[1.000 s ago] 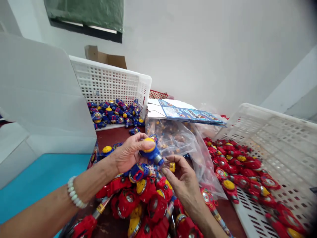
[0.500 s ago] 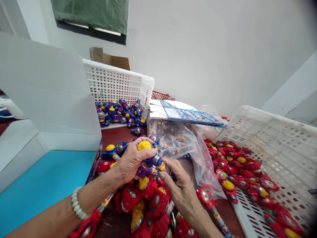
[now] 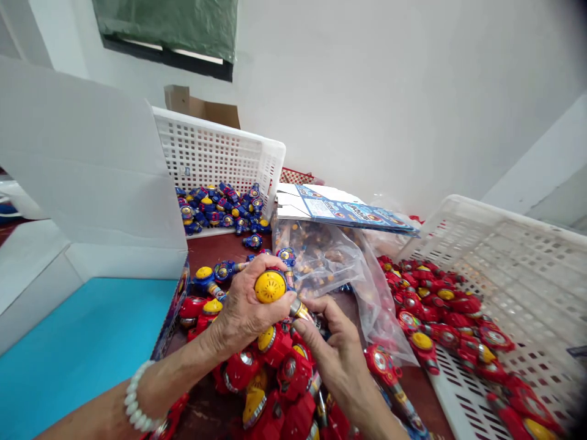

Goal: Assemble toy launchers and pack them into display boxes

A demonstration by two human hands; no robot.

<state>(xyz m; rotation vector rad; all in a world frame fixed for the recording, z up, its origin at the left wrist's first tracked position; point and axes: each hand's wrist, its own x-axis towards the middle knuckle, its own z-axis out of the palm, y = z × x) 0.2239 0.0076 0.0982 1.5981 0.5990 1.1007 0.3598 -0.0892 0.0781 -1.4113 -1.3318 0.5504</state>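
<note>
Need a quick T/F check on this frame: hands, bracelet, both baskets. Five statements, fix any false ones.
1. The left hand holds a yellow-domed toy. True.
2. The right hand touches nothing. False: it is at the toy's narrow end.
3. The beaded bracelet is on the right wrist. False: it is on the left one.
4. The white basket at the picture's right holds red toys. True.
5. The white basket at the back left holds only red toys. False: the toys in it are mostly blue with some yellow.
</note>
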